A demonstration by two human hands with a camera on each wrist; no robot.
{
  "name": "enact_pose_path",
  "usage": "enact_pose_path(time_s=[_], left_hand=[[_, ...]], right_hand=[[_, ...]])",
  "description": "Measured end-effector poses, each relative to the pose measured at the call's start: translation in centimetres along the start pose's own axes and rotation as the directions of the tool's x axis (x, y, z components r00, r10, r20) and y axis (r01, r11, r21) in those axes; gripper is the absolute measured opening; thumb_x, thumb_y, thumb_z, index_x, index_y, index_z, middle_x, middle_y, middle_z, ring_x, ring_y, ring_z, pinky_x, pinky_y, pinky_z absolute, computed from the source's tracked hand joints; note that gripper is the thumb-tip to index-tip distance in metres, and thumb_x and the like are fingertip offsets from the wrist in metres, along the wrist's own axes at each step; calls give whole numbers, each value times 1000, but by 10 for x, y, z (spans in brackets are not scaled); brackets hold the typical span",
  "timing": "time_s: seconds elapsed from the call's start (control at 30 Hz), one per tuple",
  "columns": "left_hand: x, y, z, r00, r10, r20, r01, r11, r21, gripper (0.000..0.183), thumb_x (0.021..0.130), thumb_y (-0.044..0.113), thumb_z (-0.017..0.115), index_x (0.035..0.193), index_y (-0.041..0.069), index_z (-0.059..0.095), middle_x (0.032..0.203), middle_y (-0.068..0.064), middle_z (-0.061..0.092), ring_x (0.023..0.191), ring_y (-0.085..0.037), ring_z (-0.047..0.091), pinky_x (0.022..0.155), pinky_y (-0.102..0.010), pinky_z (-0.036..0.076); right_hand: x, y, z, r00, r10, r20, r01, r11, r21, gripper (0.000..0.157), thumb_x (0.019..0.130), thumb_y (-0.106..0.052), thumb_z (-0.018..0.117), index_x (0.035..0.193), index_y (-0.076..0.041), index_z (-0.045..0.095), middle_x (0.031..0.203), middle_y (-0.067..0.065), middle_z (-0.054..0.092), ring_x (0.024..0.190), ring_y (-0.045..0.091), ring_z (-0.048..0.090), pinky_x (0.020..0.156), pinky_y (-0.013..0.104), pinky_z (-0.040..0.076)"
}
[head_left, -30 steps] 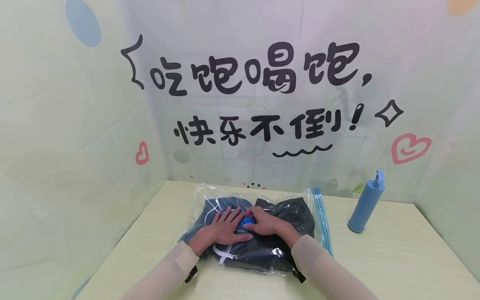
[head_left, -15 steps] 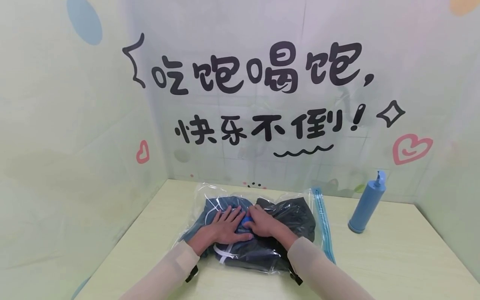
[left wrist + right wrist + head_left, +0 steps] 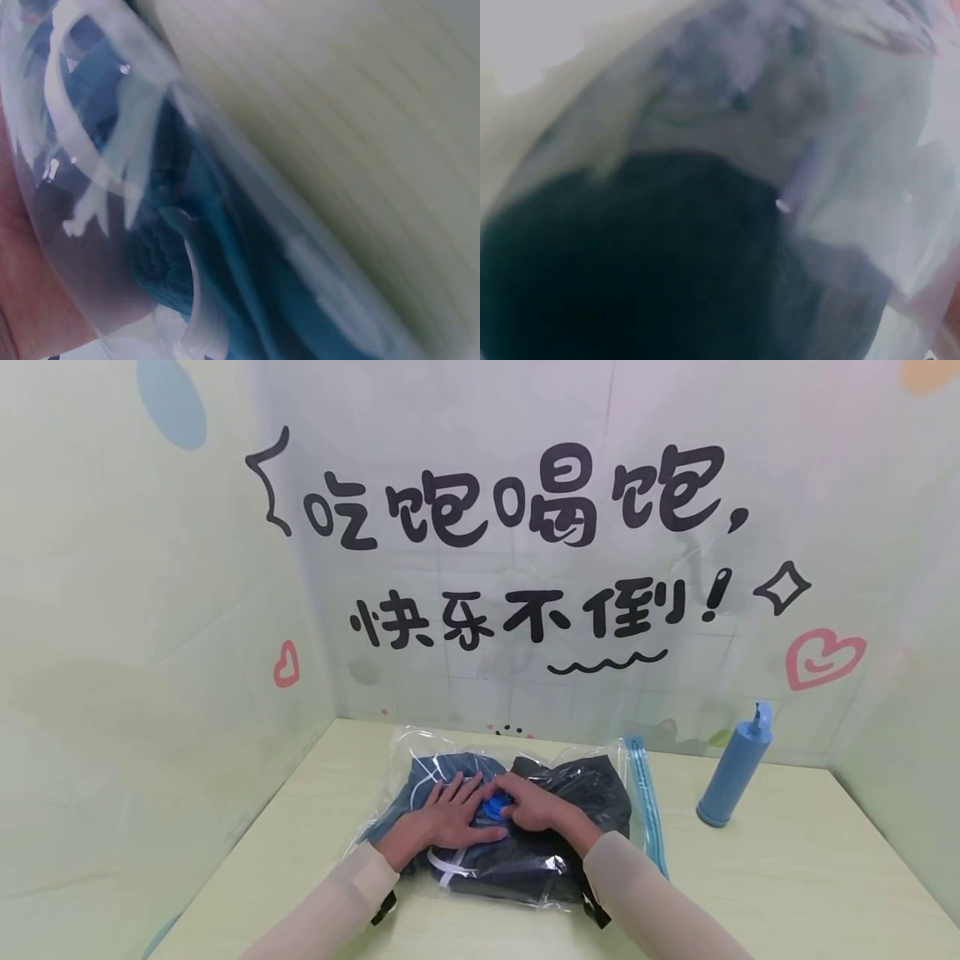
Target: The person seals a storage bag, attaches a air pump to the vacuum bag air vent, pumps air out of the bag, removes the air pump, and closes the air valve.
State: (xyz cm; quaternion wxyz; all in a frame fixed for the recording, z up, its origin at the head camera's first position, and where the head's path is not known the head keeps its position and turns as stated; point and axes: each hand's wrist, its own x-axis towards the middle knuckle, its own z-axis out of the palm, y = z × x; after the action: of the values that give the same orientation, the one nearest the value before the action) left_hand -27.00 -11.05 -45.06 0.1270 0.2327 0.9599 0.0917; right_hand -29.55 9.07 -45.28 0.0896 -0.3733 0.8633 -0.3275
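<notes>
A clear plastic vacuum storage bag (image 3: 558, 845) holds folded blue and black clothes and lies flat on the table. Near its middle is a round blue valve cap (image 3: 496, 808). My right hand (image 3: 531, 802) pinches the cap, index finger on the far side and thumb nearer. Beside it, my left hand (image 3: 452, 821) rests spread on the bag over the blue garment (image 3: 401, 806). In the left wrist view, blue cloth with white bands (image 3: 217, 247) shows through the film. The right wrist view shows dark cloth (image 3: 630, 255) under blurred plastic.
A blue hand pump (image 3: 735, 774) stands on the light wooden table (image 3: 795, 877) to the right. The bag's blue zip edge (image 3: 646, 802) faces that side. Printed cloth walls (image 3: 480, 693) close off the back and sides.
My right hand twisted at the cap, its wrist shifting slightly left and then back right, and more of the cap shows now. The left hand stays in place.
</notes>
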Motion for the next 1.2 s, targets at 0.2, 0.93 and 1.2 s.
enact_pose_path(time_s=[0.2, 0.93, 1.2], left_hand=[[0, 0, 0, 1000, 0, -6, 0, 1000, -11, 93, 96, 71, 48, 162, 10, 26, 168, -7, 18, 152, -34, 11, 117, -59, 9], [16, -17, 16, 998, 52, -32, -53, 998, -24, 107, 87, 88, 34, 163, 12, 26, 169, -8, 14, 153, -35, 4, 116, -61, 1], [9, -12, 10, 999, 34, -20, -35, 999, -24, 105, 89, 85, 38, 163, 12, 26, 168, -7, 14, 153, -36, 5, 116, -62, 2]], right_hand=[[-3, 2, -3, 996, 83, 18, -84, 985, 154, 30, 93, 8, 63, 120, -3, 61, 126, 12, 57, 116, 31, 53, 99, 48, 42], [2, -5, 1, 984, 137, -117, -139, 990, -6, 20, 95, -12, 72, 99, 3, 60, 87, 7, 59, 79, 22, 57, 75, 39, 49], [0, -2, 0, 990, 120, -68, -113, 988, 102, 16, 95, 2, 65, 111, 5, 62, 107, 15, 60, 104, 36, 58, 94, 52, 44]])
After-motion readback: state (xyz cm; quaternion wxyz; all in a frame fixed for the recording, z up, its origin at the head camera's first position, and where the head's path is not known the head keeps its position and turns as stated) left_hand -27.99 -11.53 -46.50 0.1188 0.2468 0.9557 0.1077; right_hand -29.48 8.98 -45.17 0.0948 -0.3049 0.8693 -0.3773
